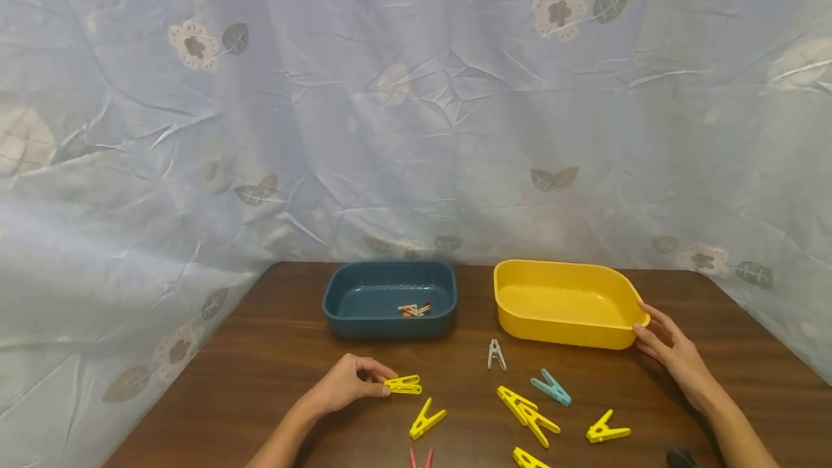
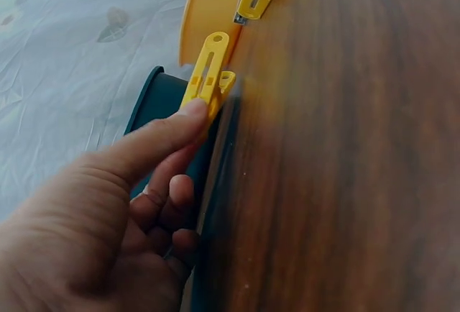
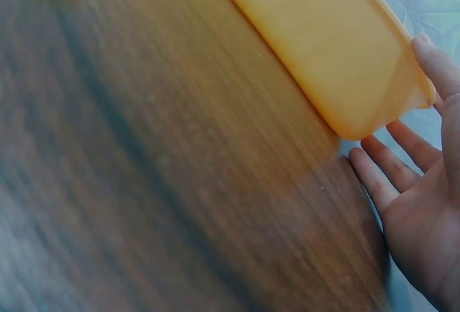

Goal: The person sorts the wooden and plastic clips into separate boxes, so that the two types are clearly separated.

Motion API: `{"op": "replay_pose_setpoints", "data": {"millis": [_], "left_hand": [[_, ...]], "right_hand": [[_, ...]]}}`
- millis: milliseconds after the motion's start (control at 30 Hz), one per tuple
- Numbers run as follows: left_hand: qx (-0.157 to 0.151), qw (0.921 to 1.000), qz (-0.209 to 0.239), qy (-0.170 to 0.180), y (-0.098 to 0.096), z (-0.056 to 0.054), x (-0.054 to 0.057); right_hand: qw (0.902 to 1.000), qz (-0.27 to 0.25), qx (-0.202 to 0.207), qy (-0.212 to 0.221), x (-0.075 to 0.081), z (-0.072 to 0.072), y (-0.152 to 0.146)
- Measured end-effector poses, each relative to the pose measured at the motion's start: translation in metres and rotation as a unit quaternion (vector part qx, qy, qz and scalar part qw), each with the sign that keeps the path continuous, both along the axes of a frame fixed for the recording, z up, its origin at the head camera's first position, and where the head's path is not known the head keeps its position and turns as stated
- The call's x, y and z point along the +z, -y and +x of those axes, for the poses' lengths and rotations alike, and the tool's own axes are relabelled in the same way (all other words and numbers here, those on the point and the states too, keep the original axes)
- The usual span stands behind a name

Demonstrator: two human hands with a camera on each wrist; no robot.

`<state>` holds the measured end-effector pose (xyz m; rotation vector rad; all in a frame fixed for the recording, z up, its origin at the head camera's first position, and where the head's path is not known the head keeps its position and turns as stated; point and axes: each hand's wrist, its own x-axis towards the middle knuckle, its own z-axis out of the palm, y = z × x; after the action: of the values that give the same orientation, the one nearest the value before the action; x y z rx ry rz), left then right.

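My left hand pinches a yellow clothespin between thumb and fingers, above the table in front of the blue basin; the left wrist view shows this clothespin close up. At the right end of the yellow basin, my right hand holds the corner of its rim. The right wrist view has the thumb against the rim and the lower fingers spread outside the wall. Several small clips lie inside the blue basin. Nearest the left hand on the table is another yellow clothespin.
Around the middle lie a grey clothespin, a light blue one and two overlapping yellow ones. More yellow and red clothespins sit nearer the front. A dark object is at front right. A patterned curtain hangs behind.
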<state>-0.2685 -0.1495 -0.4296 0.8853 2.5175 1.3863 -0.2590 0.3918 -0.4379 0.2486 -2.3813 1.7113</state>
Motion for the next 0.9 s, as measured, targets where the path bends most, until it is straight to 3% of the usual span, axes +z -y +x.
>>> {"op": "replay_pose_setpoints", "data": {"millis": [167, 267, 400, 500, 900], "left_hand": [[0.003, 0.9999, 0.011, -0.005, -0.004, 0.002, 0.007], [0.007, 0.9999, 0.013, -0.007, -0.009, 0.006, 0.021], [0.017, 0.9998, 0.010, -0.008, -0.015, 0.004, 0.027], [0.016, 0.9997, 0.001, -0.020, -0.020, -0.002, 0.025], [0.017, 0.9984, 0.006, -0.053, -0.057, -0.015, 0.058]], "right_hand": [[1.0000, -0.001, -0.002, -0.008, -0.001, 0.000, 0.000], [0.9999, -0.001, 0.000, -0.010, -0.001, -0.001, 0.000], [1.0000, -0.002, 0.003, -0.005, -0.002, -0.001, -0.001], [1.0000, -0.003, 0.002, 0.001, -0.002, -0.001, -0.001], [0.9998, -0.020, 0.003, 0.001, -0.001, -0.002, -0.001]]}}
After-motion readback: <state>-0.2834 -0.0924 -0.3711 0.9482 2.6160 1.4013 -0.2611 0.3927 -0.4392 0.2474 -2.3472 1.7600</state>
